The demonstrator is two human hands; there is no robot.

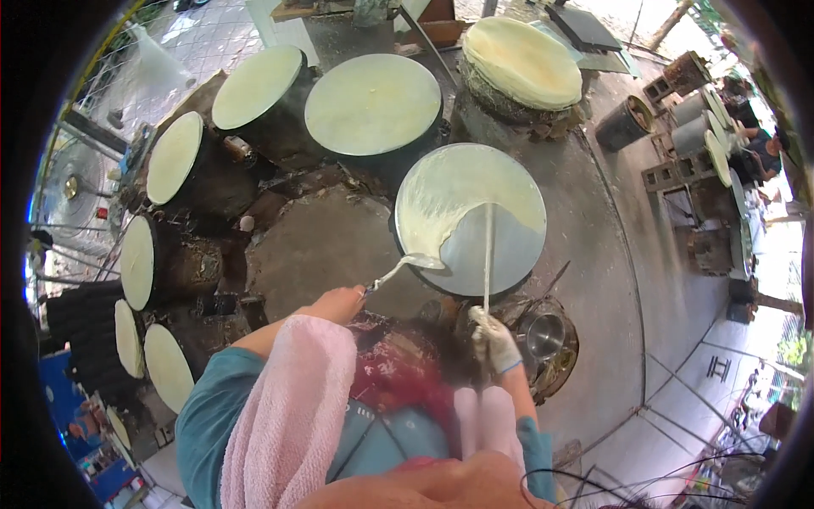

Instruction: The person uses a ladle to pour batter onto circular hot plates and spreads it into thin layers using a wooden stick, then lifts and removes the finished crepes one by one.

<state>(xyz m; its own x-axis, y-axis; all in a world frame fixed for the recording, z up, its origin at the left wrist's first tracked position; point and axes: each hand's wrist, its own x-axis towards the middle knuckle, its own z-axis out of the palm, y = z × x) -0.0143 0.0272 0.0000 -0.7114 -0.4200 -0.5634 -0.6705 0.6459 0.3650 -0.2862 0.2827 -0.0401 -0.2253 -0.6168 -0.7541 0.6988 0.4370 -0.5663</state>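
We have a pale, creamy batter lying on a round grey griddle in front of us, covering its far and left parts and leaving bare metal on the near right side. We judge the batter wet, soft and slippery, likely to tear or streak under heavy pressure; it is nothing to grip, only to move with a tool. The griddle looks heavy and stiff, and it is probably hot, so we would take hold of handles alone.

Our left hand, bare, is wrapped around the handle of a batter-coated ladle, whose head sits at the near left rim. Our right hand, in a pale glove, is closed around a long, slim stick that reaches over the plate to the batter's edge; whether its tip touches, we cannot tell. Both tools should be light, though smeared handles may slip.

A steel bowl stands just beside the right hand. Beyond the plate, a stack of pale round crepes and a coated griddle stand on the grey concrete floor, with more coated plates curving round to our left. A fan stands far left.
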